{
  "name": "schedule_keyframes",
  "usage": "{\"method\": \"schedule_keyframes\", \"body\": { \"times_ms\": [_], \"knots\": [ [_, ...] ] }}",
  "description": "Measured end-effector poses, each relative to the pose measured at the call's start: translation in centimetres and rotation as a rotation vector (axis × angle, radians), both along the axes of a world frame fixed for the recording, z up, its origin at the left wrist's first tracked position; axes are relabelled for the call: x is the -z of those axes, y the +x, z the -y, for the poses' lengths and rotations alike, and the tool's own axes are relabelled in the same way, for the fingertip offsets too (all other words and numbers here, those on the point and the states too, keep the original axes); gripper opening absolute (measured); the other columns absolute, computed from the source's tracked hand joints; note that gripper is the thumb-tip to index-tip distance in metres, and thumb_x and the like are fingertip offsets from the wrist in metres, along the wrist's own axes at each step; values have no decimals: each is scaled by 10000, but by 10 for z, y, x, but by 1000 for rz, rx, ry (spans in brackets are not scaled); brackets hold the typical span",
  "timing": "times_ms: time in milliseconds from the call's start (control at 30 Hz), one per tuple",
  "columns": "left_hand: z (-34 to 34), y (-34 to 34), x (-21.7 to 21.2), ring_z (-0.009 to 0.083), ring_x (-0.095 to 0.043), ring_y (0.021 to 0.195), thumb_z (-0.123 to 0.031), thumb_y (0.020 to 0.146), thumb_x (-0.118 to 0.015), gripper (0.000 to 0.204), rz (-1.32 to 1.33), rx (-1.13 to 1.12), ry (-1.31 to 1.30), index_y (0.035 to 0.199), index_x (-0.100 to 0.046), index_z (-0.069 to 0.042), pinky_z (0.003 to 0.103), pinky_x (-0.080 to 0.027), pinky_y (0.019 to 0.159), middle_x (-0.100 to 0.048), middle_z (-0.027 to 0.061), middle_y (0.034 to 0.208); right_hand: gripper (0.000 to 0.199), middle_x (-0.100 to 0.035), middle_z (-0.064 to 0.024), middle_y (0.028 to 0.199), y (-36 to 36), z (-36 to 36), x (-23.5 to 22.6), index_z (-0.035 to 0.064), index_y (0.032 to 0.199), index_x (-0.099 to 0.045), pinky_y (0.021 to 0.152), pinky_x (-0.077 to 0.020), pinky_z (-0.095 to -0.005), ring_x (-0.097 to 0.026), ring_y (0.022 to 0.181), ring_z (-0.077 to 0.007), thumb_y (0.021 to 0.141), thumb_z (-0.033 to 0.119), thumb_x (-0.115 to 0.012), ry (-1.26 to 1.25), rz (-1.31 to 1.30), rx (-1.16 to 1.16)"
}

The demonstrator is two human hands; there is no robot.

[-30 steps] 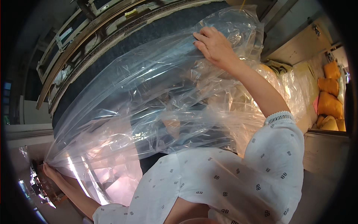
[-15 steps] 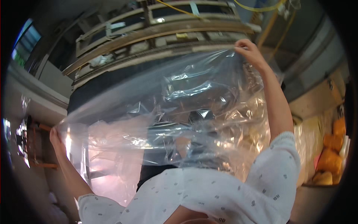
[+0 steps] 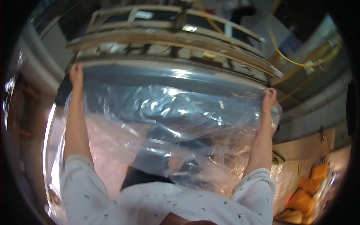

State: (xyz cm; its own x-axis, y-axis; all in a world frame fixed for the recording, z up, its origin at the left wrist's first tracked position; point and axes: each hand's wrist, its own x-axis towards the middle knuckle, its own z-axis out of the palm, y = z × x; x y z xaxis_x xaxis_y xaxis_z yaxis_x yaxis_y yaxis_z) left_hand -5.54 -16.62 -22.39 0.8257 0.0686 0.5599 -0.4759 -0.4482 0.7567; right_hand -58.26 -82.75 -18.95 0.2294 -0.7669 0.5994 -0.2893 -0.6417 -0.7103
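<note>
both my arms are up now and spread wide, where half a second back my left hand (image 3: 76, 73) was down low at the sheet's bottom corner and only my right hand (image 3: 269, 98) was raised. the clear plastic sheet (image 3: 168, 123) has gone from a slanted, bunched drape to a broad span stretched level between the two grips, and i read that as the sheet being opened out flat in front of me.

my left hand is closed over the sheet's upper corner, fingers curled tight with the film pinched inside. my right hand is closed the same way on the opposite corner, and a wad of gathered film bulges just below that fist. between the grips the top edge runs nearly taut; below them the film hangs loose toward my chest.

the plastic is thin, glossy and see-through, full of creases that catch white glints, with a pinkish cast under the left grip and a bluish one in the middle. beyond the top edge sits a wooden rack (image 3: 168, 37) of pale slats. below and outside the right grip, a bag of orange lumps (image 3: 307, 191) rests near a yellow cable (image 3: 300, 62) looping overhead. my sleeves (image 3: 258, 187) are white with small dark specks.
</note>
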Motion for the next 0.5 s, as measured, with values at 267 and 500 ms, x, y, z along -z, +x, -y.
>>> {"method": "schedule_keyframes", "body": {
  "times_ms": [267, 500],
  "knots": [
    [71, 19, -8, 145, -602, 704, -228, 740, -617, 205, -131, 34, -201, 865, -662, -71, 281, -459, 660, -648, 53, 753, 183, -560, -78, 865, -23, 72, 22, 11, 927, -547, 778, -407, -291, -509, 804, -177, 828, 165, -549, -88, -281, 14],
    [67, 19, -15, 143, -590, 662, -255, 726, -624, 222, -148, 35, -145, 831, -672, -66, 277, -454, 642, -647, 42, 732, 231, -578, -96, 859, -6, 74, 19, 0, 924, -554, 771, -413, -296, -528, 803, -195, 825, 209, -546, -47, -262, 12]
  ]
}}
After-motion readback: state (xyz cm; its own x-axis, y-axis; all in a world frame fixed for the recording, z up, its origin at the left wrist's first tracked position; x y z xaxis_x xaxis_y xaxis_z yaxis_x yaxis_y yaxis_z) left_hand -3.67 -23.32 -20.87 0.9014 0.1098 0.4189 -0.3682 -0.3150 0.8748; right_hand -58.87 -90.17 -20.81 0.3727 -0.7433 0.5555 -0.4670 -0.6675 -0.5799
